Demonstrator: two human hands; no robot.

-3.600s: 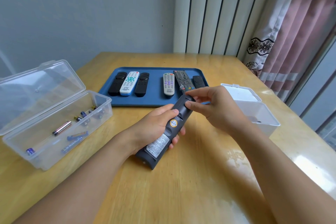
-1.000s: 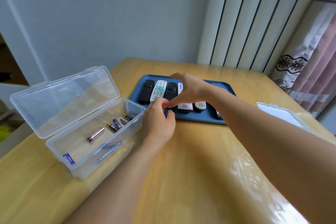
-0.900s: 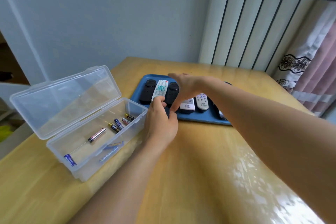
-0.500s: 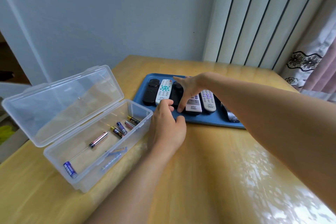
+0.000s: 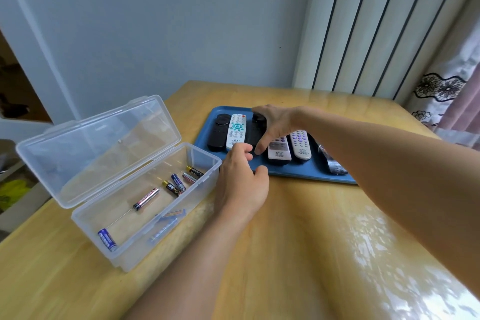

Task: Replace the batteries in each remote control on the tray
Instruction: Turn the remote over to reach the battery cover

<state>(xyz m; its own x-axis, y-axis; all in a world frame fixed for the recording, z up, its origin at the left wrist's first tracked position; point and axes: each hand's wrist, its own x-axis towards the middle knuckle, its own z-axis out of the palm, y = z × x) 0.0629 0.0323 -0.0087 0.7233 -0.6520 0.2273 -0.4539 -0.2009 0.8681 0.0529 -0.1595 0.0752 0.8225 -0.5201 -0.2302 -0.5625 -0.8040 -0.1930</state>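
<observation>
Remotes lie side by side on the blue tray [image 5: 291,173] at 12 o'clock on the wooden worktop [image 5: 298,254]. From the 9 o'clock end they run: a black remote [image 5: 218,132], a white remote with teal buttons [image 5: 235,131], a second black remote [image 5: 255,130], a white remote with a small screen [image 5: 278,149], a white remote with purple buttons [image 5: 300,144], and a dark remote [image 5: 332,163] partly hidden behind the right forearm.

The right hand [image 5: 275,125] reaches over the tray, its fingers [image 5: 261,144] curled around the second black remote: thumb at the far end, fingertips down by the near end. The left hand [image 5: 241,182] sits at the tray's near edge, fingers loosely curled and holding nothing, thumb apart from them.

At 9 o'clock stands a clear plastic box [image 5: 145,218], lid up, just beside the tray's near corner. Several batteries [image 5: 176,184] lie loose inside it
</observation>
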